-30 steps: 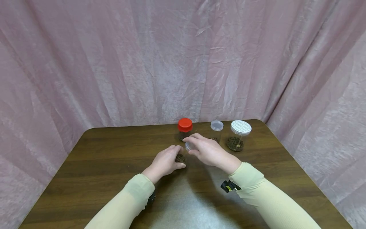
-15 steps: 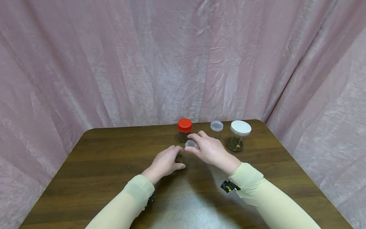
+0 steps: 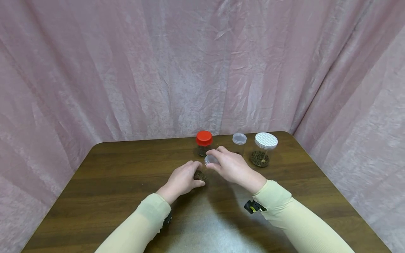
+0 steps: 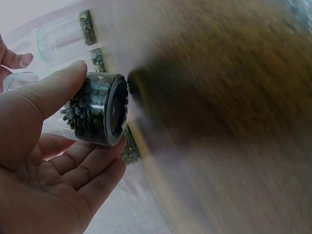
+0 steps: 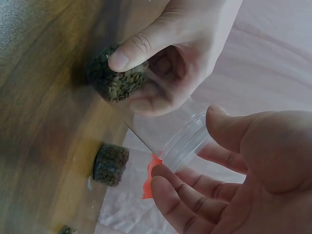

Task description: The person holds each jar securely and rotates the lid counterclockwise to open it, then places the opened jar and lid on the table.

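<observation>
In the head view my left hand (image 3: 183,179) grips the lower part of a clear jar (image 3: 200,175) filled at the bottom with dark greenish-brown pellets. The left wrist view shows the thumb on one side of that jar (image 4: 90,109) and fingers beneath the other side. At the jar's top, the fingers and thumb of my right hand (image 3: 231,165) hold the clear ridged lid (image 5: 185,141). The lid sits at the mouth of the jar, which stands upright on the table, partly covered by my left hand.
Behind the hands stand a red-lidded jar (image 3: 204,142), a slim clear-lidded jar (image 3: 239,139) and a wider white-lidded jar (image 3: 265,147), each with dark contents. The brown wooden table (image 3: 126,165) ends at a pink curtain (image 3: 190,70).
My right hand's fingers have shifted round the lid, the fingertips moving slightly right and the thumb slightly left. The left hand keeps its grip on the jar.
</observation>
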Action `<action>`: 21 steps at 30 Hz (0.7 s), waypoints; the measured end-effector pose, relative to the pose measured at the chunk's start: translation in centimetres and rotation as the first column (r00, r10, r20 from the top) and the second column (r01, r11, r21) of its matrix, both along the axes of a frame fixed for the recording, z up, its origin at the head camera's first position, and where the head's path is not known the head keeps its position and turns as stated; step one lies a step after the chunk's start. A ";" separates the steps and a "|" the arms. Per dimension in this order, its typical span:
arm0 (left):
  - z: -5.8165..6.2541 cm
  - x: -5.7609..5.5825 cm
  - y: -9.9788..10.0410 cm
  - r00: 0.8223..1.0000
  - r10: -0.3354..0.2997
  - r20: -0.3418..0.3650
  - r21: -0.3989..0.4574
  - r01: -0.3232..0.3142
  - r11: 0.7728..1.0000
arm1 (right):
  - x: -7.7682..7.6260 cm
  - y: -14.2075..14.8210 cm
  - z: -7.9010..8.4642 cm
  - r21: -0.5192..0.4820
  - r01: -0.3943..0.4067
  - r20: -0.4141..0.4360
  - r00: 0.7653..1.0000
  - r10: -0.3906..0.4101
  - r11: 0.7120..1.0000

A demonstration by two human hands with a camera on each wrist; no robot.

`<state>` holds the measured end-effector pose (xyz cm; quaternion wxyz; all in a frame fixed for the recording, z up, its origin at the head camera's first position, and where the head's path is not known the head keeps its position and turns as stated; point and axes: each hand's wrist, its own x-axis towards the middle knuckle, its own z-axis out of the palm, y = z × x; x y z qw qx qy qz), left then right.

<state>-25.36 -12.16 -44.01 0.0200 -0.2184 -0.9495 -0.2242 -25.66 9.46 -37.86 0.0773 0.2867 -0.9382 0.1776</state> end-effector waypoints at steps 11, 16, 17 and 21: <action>-0.1 0.0 0.0 1.000 -0.011 -0.010 -0.010 0.011 1.000 | 0.1 0.2 0.0 -0.013 -0.041 0.024 0.999 0.042 0.999; -0.2 0.0 0.1 1.000 -0.004 -0.016 -0.009 0.004 1.000 | 0.1 0.3 0.0 -0.017 -0.047 0.018 0.999 0.047 0.999; -0.2 0.0 0.1 1.000 -0.004 -0.018 -0.009 0.004 1.000 | 0.1 0.3 0.0 -0.019 -0.047 0.018 0.999 0.047 0.999; -0.2 0.0 0.1 1.000 -0.004 -0.021 -0.013 0.003 1.000 | 0.1 0.4 0.0 -0.021 -0.046 0.019 0.999 0.046 0.999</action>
